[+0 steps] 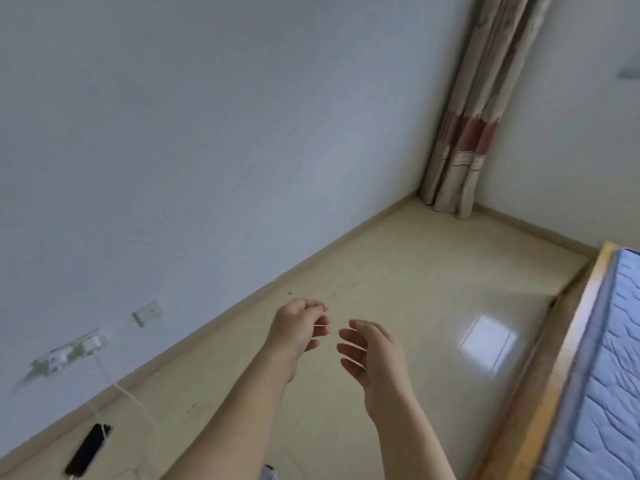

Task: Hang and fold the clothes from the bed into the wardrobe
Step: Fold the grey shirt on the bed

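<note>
I am holding my left hand (298, 327) loosely curled and my right hand (372, 358) open with nothing in them, over the floor (398, 271) beside the bed's (609, 358) edge, and seeing no clothes, so I might be missing some.

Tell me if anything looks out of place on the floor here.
A dark phone lies on the floor by the wall, with a white cable trailing across the tiles from the wall socket. Both hands look empty.
</note>
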A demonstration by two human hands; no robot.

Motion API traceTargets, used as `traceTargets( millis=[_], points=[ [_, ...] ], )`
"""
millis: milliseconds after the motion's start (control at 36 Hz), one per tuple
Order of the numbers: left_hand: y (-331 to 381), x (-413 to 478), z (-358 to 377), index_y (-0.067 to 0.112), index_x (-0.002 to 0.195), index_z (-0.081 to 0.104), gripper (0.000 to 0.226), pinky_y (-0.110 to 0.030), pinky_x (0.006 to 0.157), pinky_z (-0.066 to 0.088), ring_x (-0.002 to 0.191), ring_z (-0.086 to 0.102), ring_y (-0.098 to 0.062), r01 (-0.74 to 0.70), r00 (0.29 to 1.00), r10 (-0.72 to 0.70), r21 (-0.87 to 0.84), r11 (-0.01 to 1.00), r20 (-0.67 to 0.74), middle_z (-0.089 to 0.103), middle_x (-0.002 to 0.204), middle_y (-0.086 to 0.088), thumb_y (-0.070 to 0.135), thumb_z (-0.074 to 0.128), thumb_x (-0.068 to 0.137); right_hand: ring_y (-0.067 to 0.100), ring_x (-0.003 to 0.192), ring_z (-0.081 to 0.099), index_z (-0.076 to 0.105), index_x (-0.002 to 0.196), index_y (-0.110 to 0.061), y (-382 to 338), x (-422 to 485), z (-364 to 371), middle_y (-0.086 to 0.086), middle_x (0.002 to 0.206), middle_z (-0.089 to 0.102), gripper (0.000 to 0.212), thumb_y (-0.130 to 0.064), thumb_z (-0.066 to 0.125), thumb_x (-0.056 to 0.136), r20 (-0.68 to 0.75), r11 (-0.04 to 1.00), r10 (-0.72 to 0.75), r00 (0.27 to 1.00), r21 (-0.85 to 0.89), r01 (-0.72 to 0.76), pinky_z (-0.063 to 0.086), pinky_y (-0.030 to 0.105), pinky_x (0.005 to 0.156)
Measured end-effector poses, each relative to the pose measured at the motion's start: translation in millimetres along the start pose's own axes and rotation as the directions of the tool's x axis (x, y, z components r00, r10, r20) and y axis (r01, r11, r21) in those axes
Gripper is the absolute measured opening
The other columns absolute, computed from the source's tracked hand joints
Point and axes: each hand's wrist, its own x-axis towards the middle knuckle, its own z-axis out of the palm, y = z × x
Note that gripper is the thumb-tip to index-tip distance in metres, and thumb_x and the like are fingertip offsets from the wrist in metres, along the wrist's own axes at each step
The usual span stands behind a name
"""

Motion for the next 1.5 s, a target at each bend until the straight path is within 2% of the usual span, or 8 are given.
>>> traceTargets(
  millis=[250, 472, 722, 917, 1028, 1167, 1278, 1500],
  points=[
    [43, 119, 108, 0.016, 0.083, 0.06, 0.016, -0.025, 0.064, 0.045, 0.067, 0.06, -0.012, -0.032, 0.902, -0.035, 0.147, 0.989, 0.43, 0.062, 0.076, -0.001, 0.013, 0.048, 0.094, 0.019, 0.066, 0.059, 0.061, 0.089, -0.011, -52, 99, -48, 0.006, 0.079, 0.065, 0.014, -0.011, 0.048, 0.093, -0.413, 0.977, -0.025, 0.91, 0.184, 0.11, 0.046, 0.028, 0.063],
    [74, 184, 171, 0.017, 0.083, 0.059, 0.017, -0.026, 0.064, 0.043, 0.068, 0.059, -0.013, -0.071, 0.806, -0.082, 0.233, 0.97, 0.586, 0.061, 0.075, -0.001, 0.013, 0.047, 0.094, 0.021, 0.073, 0.06, 0.061, 0.091, -0.01, -93, 150, -66, 0.008, 0.084, 0.066, 0.015, -0.013, 0.047, 0.094, -0.596, 0.945, 0.02, 0.803, 0.274, 0.18, 0.048, 0.03, 0.066],
    [69, 185, 251, 0.016, 0.085, 0.06, 0.017, -0.025, 0.063, 0.044, 0.076, 0.061, -0.015, -0.111, 0.635, -0.184, 0.324, 0.939, 0.751, 0.062, 0.081, -0.003, 0.015, 0.046, 0.095, 0.022, 0.073, 0.059, 0.061, 0.088, -0.01, -108, 149, -122, 0.009, 0.083, 0.064, 0.015, -0.016, 0.048, 0.094, -0.765, 0.9, 0.11, 0.634, 0.348, 0.264, 0.044, 0.031, 0.063],
    [61, 156, 343, 0.017, 0.081, 0.059, 0.019, -0.024, 0.064, 0.042, 0.066, 0.06, -0.012, -0.184, 0.481, -0.226, 0.349, 0.919, 0.847, 0.062, 0.069, 0.002, 0.014, 0.046, 0.095, 0.02, 0.063, 0.054, 0.059, 0.082, -0.009, -126, 137, -194, 0.007, 0.073, 0.06, 0.016, -0.011, 0.048, 0.093, -0.827, 0.813, 0.168, 0.537, 0.424, 0.399, 0.043, 0.03, 0.062],
    [55, 139, 411, 0.016, 0.08, 0.057, 0.019, -0.016, 0.049, 0.041, 0.057, 0.057, -0.01, -0.208, 0.425, -0.245, 0.358, 0.911, 0.871, 0.06, 0.067, 0.001, 0.012, 0.047, 0.095, 0.019, 0.059, 0.051, 0.056, 0.081, -0.009, -138, 136, -255, 0.007, 0.07, 0.058, 0.016, -0.01, 0.047, 0.093, -0.844, 0.761, 0.19, 0.501, 0.45, 0.468, 0.04, 0.027, 0.057],
    [49, 110, 514, 0.018, 0.079, 0.056, 0.018, -0.021, 0.057, 0.036, 0.061, 0.056, -0.011, -0.273, 0.381, -0.275, 0.391, 0.879, 0.883, 0.06, 0.07, 0.001, 0.012, 0.047, 0.094, 0.017, 0.058, 0.05, 0.054, 0.078, -0.012, -159, 136, -351, 0.005, 0.071, 0.057, 0.018, -0.012, 0.046, 0.094, -0.857, 0.723, 0.219, 0.466, 0.463, 0.512, 0.037, 0.026, 0.057],
    [45, 78, 590, 0.016, 0.083, 0.058, 0.015, -0.02, 0.056, 0.036, 0.061, 0.057, -0.01, -0.314, 0.306, -0.306, 0.4, 0.861, 0.901, 0.059, 0.071, 0.001, 0.013, 0.048, 0.094, 0.016, 0.058, 0.05, 0.054, 0.076, -0.013, -173, 127, -427, 0.003, 0.071, 0.057, 0.019, -0.012, 0.045, 0.094, -0.881, 0.698, 0.261, 0.396, 0.455, 0.553, 0.037, 0.024, 0.055],
    [10, 35, 707, 0.016, 0.082, 0.058, 0.015, -0.022, 0.057, 0.041, 0.065, 0.058, -0.011, -0.398, 0.199, -0.435, 0.478, 0.783, 0.878, 0.06, 0.075, -0.001, 0.015, 0.05, 0.094, 0.017, 0.059, 0.05, 0.056, 0.077, -0.012, -170, 111, -528, 0.004, 0.072, 0.057, 0.019, -0.012, 0.046, 0.094, -0.872, 0.615, 0.394, 0.291, 0.485, 0.622, 0.037, 0.024, 0.054]
  ],
)
